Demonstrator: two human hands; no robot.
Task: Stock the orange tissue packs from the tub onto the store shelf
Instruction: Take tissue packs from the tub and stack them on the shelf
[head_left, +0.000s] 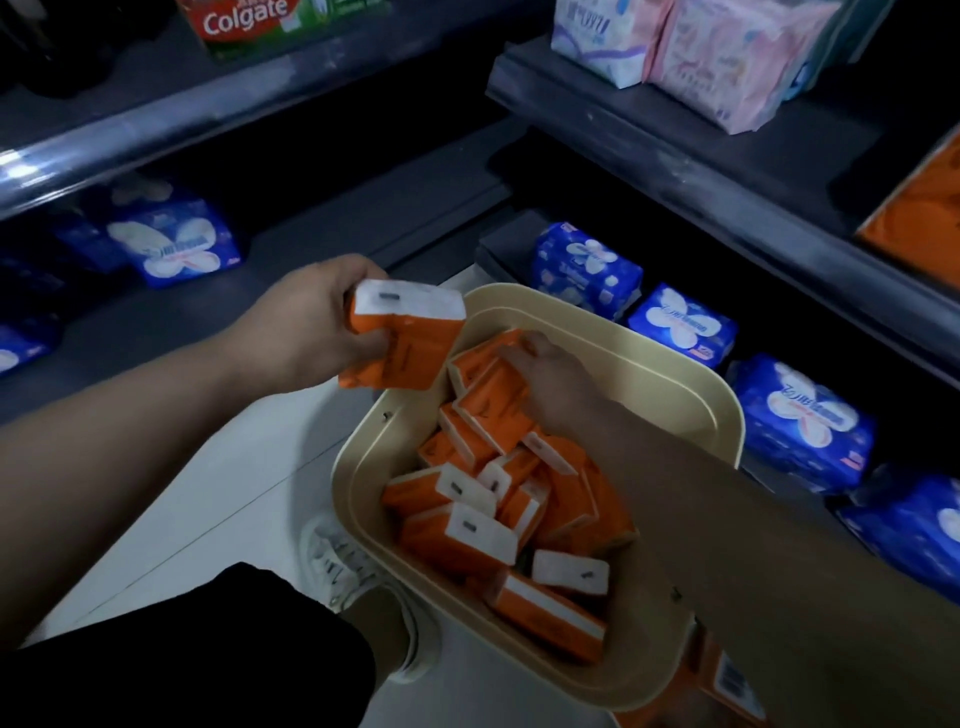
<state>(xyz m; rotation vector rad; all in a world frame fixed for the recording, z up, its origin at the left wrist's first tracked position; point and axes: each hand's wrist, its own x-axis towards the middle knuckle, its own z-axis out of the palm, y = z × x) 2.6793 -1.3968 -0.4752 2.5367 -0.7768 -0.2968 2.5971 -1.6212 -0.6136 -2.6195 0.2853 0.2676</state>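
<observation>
Shelves take up the top of the view. The right shelf (649, 156) already carries an orange block (919, 208) at its far right edge, likely the spot this tissue is meant for. Pink packs (727, 62) sit further along it, a toothpaste box (244, 21) stands up on the left, and blue packs (680, 325) line the bottom shelves.

Next in size, the cream tub (691, 395) sits low over the pale floor (182, 519), just in front of the bottom shelf and near a white shoe (337, 566), probably so both hands reach it without a step. It is well filled with orange packs (467, 535), jumbled at all angles, some flat and some on edge, so the stocking looks far from finished.

The left hand (311, 322) hangs over the tub's far left rim with a small stack (410, 332) of the same packs, two as far as I can judge. It most likely keeps them there as a store while the other hand gathers more. Its fingers (366, 343) are curled round the stack and clamped on it.

The right hand (550, 374) reaches down into the far end of the tub and lies on the topmost packs. Its fingers (522, 345) bend over the edge of one, but I cannot tell whether they have closed on it
</observation>
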